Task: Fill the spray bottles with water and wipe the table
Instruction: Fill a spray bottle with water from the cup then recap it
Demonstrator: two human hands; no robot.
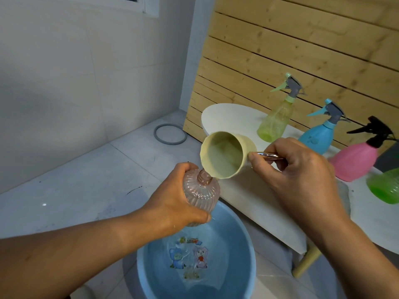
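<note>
My left hand [172, 201] grips a clear pinkish ribbed bottle [200, 190] with no cap, held over a blue basin [237, 244] of water. My right hand [302, 169] holds the shiny handle of a cream cup [224, 156], tilted with its lip at the bottle's open neck. On the white table [233, 117] stand a light green spray bottle [276, 117], a blue spray bottle [319, 132] and a pink spray bottle [358, 160] with a black head. A green ribbed bottle [386, 186] sits at the right edge, partly cut off.
A wooden slatted panel [302, 50] rises behind the table. A grey ring [170, 134] lies on the tiled floor near the wall corner. The basin stands on the floor beside a table leg [306, 264].
</note>
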